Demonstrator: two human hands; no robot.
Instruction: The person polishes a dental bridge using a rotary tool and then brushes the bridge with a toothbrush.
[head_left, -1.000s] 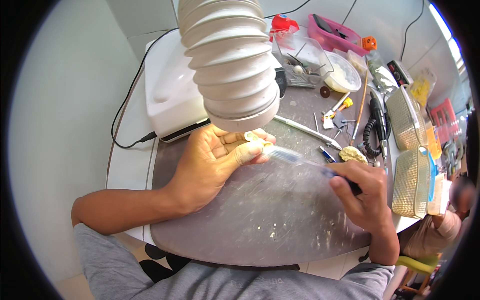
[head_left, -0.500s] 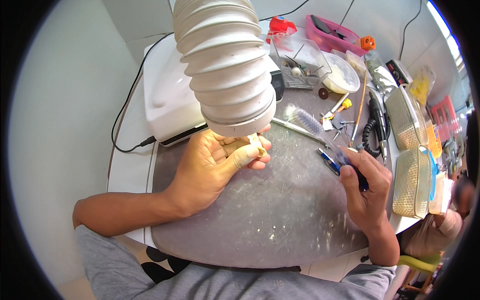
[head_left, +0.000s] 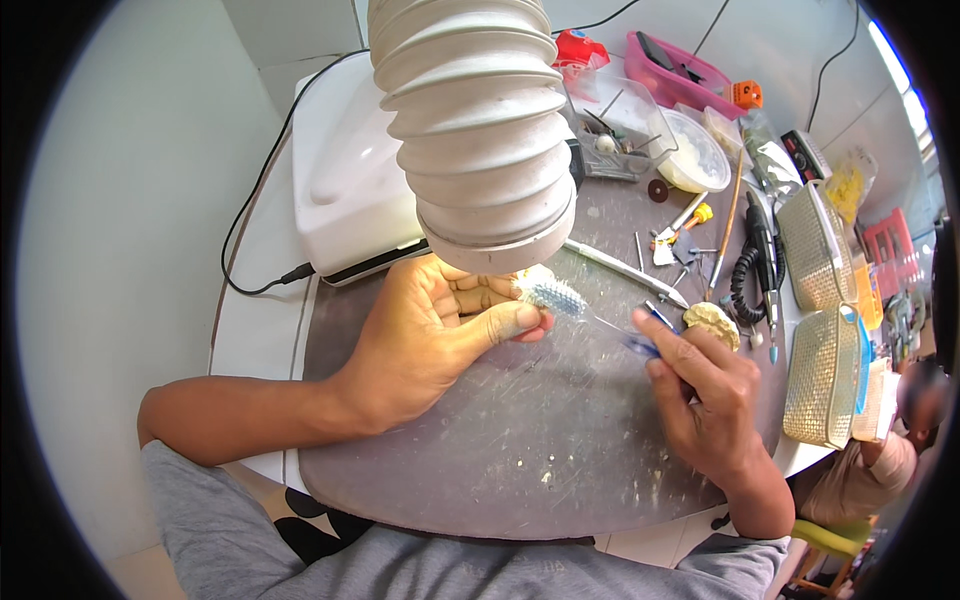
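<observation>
Diagonally, the brush (head_left: 556, 298) points up-left from the right hand (head_left: 702, 395); tip (head_left: 523, 286) unclear.

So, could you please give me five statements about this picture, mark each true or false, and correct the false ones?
1. The right hand holds the brush. True.
2. The brush's bristles are at the fingers of the left hand. True.
3. The left hand holds the black drill. False: the drill lies at the right side of the table.
4. The pink tray is at the table's near edge, by the person's body. False: the tray is at the far side, near the wall.
5. Two woven baskets stand on the right side. True.
</observation>
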